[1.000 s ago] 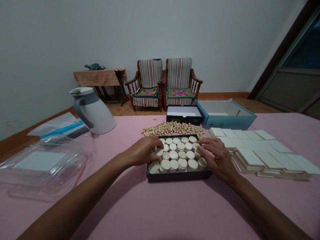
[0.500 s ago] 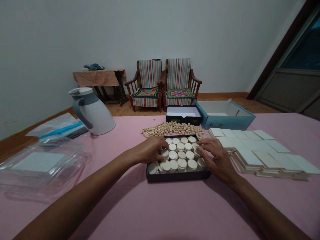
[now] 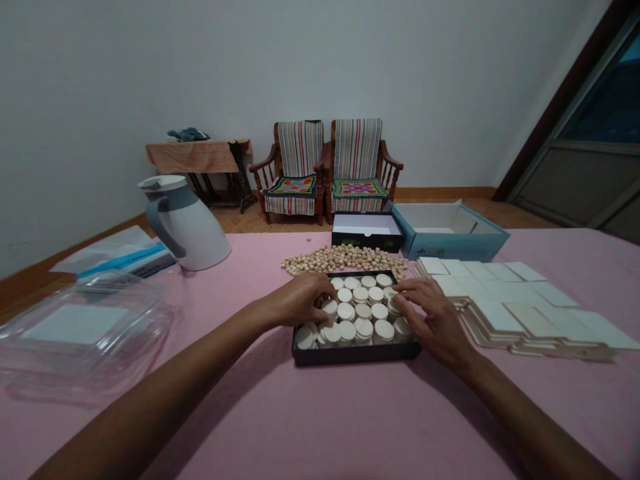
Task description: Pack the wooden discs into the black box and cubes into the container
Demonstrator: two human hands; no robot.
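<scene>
A shallow black box (image 3: 357, 354) sits in front of me, filled with rows of stacked pale round wooden discs (image 3: 363, 311). My left hand (image 3: 305, 299) reaches over the box's left edge, thumb and fingers closed round a stack of discs there. Over the right edge comes my right hand (image 3: 434, 319). Its thumb and fingers bend round a stack at the right side of the box. The fingertips of both hands are partly hidden among the discs.
Behind the box lies a heap of small wooden beads (image 3: 345, 259). Farther back stand another black box (image 3: 367, 238) and a blue box (image 3: 450, 247). Stacked pale square tiles (image 3: 520, 303) lie right. Left are a white-grey jug (image 3: 193, 227) and clear plastic containers (image 3: 90, 320) on pink cloth (image 3: 320, 420).
</scene>
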